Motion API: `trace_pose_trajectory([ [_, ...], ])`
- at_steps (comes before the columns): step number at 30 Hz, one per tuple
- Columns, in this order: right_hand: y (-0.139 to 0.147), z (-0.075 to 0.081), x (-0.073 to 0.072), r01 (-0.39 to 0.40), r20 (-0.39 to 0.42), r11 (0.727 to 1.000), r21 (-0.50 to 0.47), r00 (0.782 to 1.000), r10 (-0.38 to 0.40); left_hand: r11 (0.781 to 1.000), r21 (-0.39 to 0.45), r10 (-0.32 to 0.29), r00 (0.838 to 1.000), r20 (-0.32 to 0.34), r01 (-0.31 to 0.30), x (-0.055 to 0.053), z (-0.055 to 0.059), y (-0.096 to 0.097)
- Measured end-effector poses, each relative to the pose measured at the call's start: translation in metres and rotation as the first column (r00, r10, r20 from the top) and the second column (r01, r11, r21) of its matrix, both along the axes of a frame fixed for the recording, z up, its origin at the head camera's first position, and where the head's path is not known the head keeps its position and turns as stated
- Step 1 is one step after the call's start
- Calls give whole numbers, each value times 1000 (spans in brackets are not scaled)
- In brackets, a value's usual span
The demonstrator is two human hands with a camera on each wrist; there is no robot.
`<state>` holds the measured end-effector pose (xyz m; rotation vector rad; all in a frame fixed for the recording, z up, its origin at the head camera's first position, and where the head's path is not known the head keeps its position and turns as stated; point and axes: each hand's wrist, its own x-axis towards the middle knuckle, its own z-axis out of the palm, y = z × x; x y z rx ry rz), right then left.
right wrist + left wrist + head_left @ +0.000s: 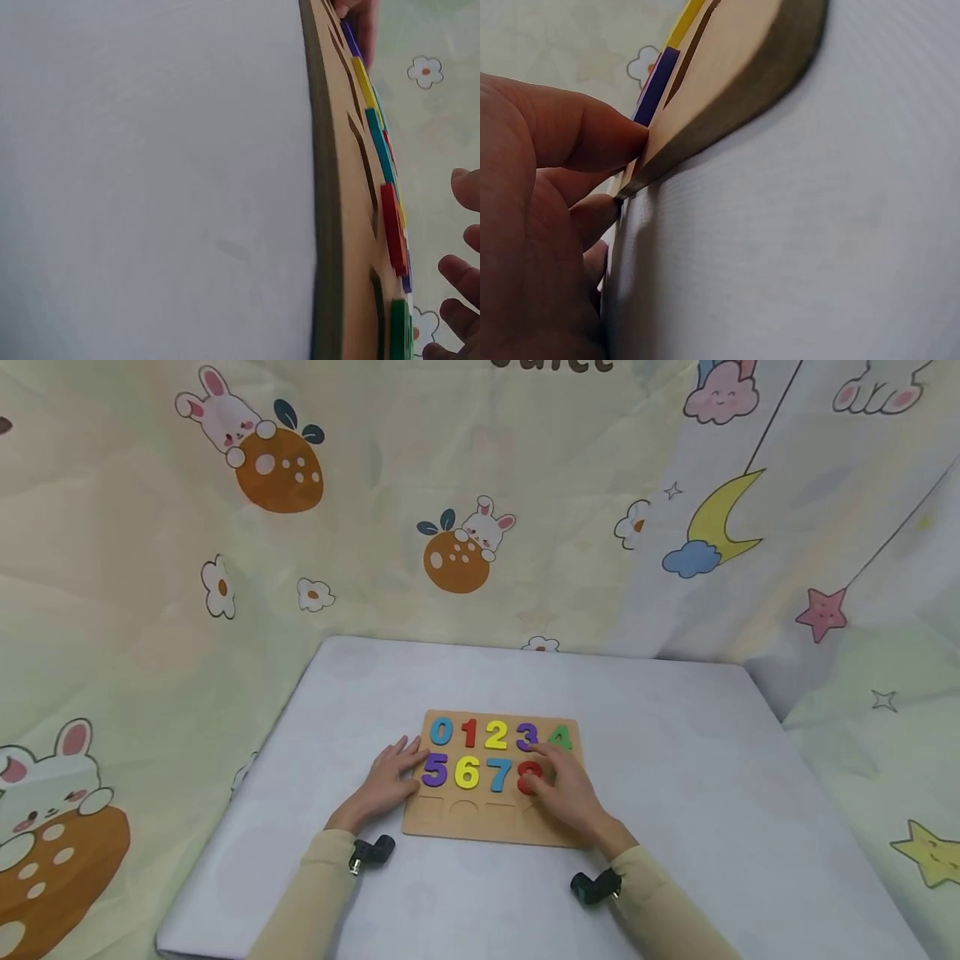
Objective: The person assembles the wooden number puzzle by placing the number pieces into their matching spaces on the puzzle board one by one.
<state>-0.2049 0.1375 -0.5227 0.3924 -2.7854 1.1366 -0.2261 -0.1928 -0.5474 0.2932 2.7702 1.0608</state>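
Note:
A wooden number puzzle board [457, 827] lies on the white table, with colourful digits in two rows. My left hand [384, 783] rests at the board's left edge beside the purple 5 [434, 770]; in the left wrist view its thumb [592, 135] touches the board's edge. My right hand [567, 793] is over the board's right side, partly covering the red 8 [528, 770] and the green 4 [560, 737]. Its fingers [461, 281] are spread and apart from the pieces in the right wrist view, where a green piece [399, 330] stands out near them.
Shallow shaped recesses [463, 811] run along the board's front row. The white table top [675, 760] extends around the board. Behind it hangs a cloth [375, 460] printed with rabbits, flowers and stars. A small black camera sits on each wrist.

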Motion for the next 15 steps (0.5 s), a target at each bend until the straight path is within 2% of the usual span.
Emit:
trace_pose_trajectory([
  [10, 21, 6, -3, 8, -14, 999, 43, 1000, -7, 1000, 18, -8, 1000, 12, 8, 0, -2, 0],
  [15, 30, 13, -11, 1, -41, 997, 83, 999, 2, 998, -34, -48, 998, 32, 49, 0, 2, -4],
])
